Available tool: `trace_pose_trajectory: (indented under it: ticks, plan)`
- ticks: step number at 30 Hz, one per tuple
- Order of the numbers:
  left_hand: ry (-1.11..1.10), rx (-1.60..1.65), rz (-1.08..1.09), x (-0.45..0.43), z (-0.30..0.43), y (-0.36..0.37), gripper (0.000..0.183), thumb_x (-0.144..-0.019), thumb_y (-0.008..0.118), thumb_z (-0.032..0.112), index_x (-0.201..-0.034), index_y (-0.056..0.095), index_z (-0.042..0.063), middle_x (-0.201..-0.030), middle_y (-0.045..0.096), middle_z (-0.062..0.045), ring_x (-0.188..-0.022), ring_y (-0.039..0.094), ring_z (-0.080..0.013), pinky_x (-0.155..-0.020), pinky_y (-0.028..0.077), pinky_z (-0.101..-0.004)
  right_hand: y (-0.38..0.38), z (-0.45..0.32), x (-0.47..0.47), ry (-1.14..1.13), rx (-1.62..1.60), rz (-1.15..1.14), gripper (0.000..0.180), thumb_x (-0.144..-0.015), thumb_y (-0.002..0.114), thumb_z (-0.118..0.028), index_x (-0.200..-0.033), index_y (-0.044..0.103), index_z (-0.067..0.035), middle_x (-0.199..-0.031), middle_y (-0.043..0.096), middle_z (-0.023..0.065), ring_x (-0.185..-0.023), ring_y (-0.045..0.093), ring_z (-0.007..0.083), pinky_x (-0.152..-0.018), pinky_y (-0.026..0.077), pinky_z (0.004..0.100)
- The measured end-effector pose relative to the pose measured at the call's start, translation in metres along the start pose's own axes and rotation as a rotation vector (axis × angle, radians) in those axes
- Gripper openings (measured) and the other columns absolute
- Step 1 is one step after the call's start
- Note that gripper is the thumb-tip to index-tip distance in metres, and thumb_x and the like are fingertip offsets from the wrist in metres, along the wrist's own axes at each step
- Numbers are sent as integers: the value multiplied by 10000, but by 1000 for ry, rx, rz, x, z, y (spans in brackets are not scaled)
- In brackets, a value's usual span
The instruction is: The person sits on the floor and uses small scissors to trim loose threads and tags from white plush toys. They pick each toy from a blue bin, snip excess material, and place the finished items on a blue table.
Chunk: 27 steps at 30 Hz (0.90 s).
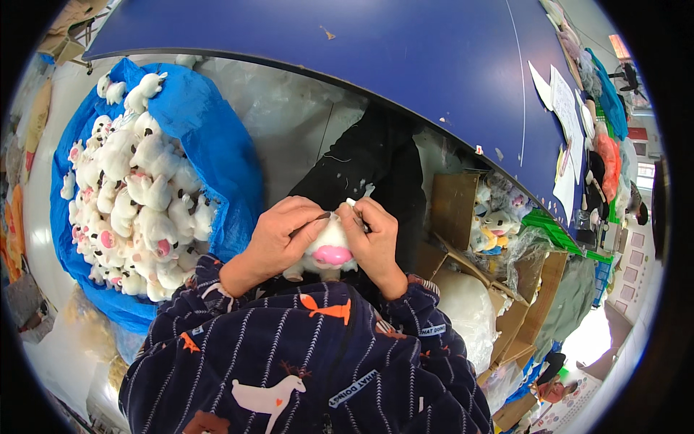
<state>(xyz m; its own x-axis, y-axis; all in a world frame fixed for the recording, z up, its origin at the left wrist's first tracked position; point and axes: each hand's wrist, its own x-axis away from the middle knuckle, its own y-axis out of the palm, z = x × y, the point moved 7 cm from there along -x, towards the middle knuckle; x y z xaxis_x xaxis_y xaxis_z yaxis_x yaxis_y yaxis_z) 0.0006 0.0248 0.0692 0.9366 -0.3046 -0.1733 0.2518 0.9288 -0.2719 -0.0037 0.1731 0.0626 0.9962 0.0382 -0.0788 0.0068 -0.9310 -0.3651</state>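
A white plush toy cow [332,238] with a pink snout lies in the person's lap, between both hands. My left hand [287,230] pinches a small dark part, seemingly an ear, at the left of the toy's head. My right hand [371,233] grips the other side of the head, and a small white piece [351,202] shows at its fingertips. Whether that piece belongs to the toy or is separate I cannot tell. The fingers hide part of the top of the head.
To the left stands a large blue sack [233,163] full of similar white plush toys [154,192]. A blue table [379,49] spans the front, with papers [566,108] at its right. Cardboard boxes [454,200] holding plush toys and plastic wrap stand at the right.
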Motion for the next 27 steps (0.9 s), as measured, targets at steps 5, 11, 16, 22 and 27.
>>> trace_pose_trajectory:
  ticks: [5, 11, 16, 22, 27]
  plan:
    - [-182, 219, 154, 20, -27, 3, 137, -904, 521, 109, -866, 569, -13, -821, 577, -63, -758, 538, -140, -689, 424, -248, 7, 29, 18, 354, -268, 90, 191, -847, 585, -118, -733, 592, 34, -620, 535, 0, -586, 443, 35, -496, 352, 226]
    - [-332, 281, 116, 23, -44, -2, 185, -940, 481, 158, -881, 567, 6, -830, 561, -17, -780, 498, -80, -698, 408, -225, 0, 25, 6, 328, -255, -204, 178, -862, 572, -135, -930, 642, 14, -769, 564, 22, -696, 519, 75, -593, 411, 218]
    - [-369, 421, 157, 23, -51, -3, 165, -923, 499, 150, -863, 562, 10, -789, 560, -33, -738, 498, -94, -664, 407, -235, -6, 24, 19, 176, -97, -232, 196, -819, 656, -136, -945, 618, 9, -746, 542, 24, -648, 475, 82, -572, 384, 226]
    - [-321, 42, -41, 33, -53, -7, 160, -844, 621, 167, -828, 551, 24, -736, 539, -85, -670, 508, -151, -584, 405, -277, 15, 54, 30, 524, -538, -97, 253, -893, 605, -228, -938, 604, 20, -787, 554, -18, -692, 465, 51, -612, 400, 220]
    - [-193, 57, 133, 22, -45, -22, 122, -794, 650, 99, -850, 567, 31, -769, 551, -65, -691, 524, -172, -599, 410, -272, 17, 55, 27, 538, -441, -169, 305, -899, 598, -283, -918, 592, 22, -742, 522, -38, -699, 444, 44, -631, 396, 208]
